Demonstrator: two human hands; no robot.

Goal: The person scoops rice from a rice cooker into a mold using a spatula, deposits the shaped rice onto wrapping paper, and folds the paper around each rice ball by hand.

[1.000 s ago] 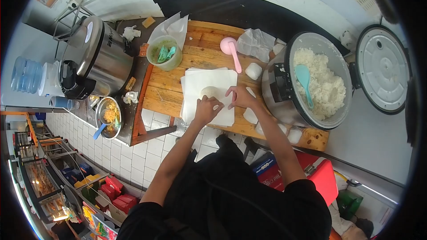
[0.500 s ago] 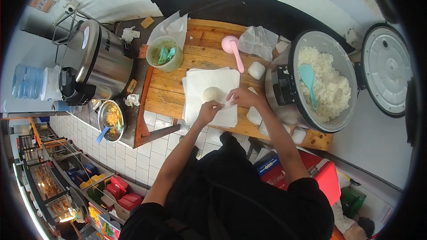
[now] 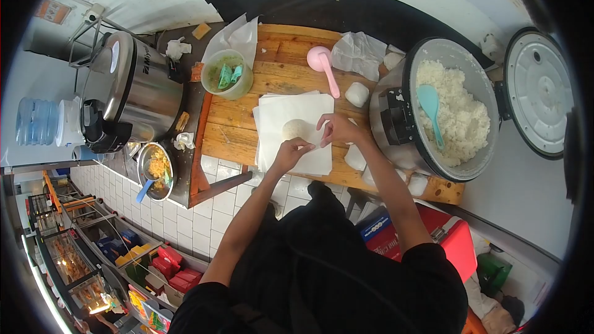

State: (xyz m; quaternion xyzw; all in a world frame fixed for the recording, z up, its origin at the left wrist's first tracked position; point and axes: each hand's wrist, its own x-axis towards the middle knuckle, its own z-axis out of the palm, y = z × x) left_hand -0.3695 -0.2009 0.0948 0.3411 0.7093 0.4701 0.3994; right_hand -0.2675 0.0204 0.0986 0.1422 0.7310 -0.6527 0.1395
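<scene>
A mound of white rice (image 3: pixel 296 130) sits on a stack of white paper sheets (image 3: pixel 278 108) on the wooden table. My left hand (image 3: pixel 289 154) is closed in a pinch just below and beside the rice, over the sheets. My right hand (image 3: pixel 339 131) is curled to the right of the rice, thumb and fingertips close together near the left fingertips. Something pale and thin shows between the two hands; it is too small to name.
A large cooker of rice (image 3: pixel 387 130) with a turquoise paddle (image 3: pixel 429 104) stands at the right. A pink scoop (image 3: pixel 323 62), wrapped white packets (image 3: pixel 357 94) and a green-tinted tub (image 3: pixel 228 80) lie around. At the left are another cooker (image 3: pixel 151 80) and a metal bowl (image 3: pixel 164 193).
My right hand has lifted and turned slightly, its fingers more arched than before. My left hand has shifted a little to the right. The rice and sheets stay in place.
</scene>
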